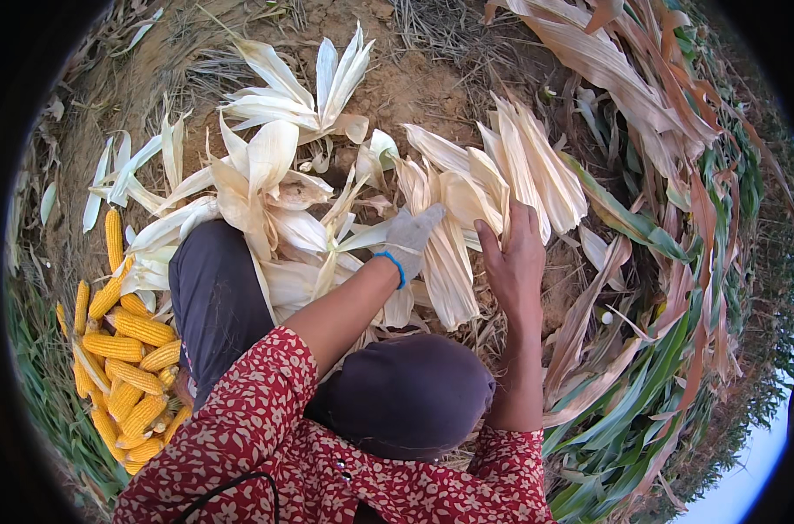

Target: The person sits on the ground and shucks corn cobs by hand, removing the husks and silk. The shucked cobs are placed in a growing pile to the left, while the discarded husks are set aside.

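My left hand (410,242), in a pale knit glove with a blue cuff, lies against dry corn husks in front of my knees; its fingers are partly hidden. Bare, my right hand (516,252) holds the edge of a spread dry husk (478,190) between thumb and fingers. More pale husks (266,164) lie loosely heaped beyond my knees. Husked yellow corn cobs (131,347) are piled beside my leg at the left of the view. Whether a cob sits inside the husks near my hands cannot be seen.
Bare soil (429,88) with dry straw extends beyond the husks. Long corn stalks with brown and green leaves (639,386) line the right side. An open white husk bunch (318,111) lies farther out. Green leaves (50,386) border the cob pile.
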Demonstrator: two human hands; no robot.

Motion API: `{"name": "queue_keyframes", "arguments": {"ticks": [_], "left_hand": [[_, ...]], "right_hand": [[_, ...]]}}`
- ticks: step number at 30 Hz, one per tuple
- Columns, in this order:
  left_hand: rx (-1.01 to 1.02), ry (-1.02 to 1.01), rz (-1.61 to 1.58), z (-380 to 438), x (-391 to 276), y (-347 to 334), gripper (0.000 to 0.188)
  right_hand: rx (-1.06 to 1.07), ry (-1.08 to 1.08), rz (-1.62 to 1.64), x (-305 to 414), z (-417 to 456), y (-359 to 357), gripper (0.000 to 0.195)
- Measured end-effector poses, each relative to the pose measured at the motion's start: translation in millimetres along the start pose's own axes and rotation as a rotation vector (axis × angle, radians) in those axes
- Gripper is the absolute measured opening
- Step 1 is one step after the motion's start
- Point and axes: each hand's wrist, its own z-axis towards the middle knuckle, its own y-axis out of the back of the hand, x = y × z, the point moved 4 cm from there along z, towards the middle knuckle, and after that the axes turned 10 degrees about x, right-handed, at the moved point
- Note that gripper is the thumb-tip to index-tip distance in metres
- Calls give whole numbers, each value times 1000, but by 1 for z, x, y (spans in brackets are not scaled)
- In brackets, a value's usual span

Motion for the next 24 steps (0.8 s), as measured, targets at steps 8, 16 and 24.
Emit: {"name": "queue_keyframes", "arguments": {"ticks": [8,16,24], "left_hand": [[98,17,-108,-12,-9,-7,33],[316,21,-298,-41,-33,-37,28],[-43,42,-121,-12,-22,-17,19]], "right_hand": [[62,42,-374,-47,17,-55,47],[141,-64,-337,-48,2,-91,42],[301,211,-158,-39,-18,-88,35]]}}
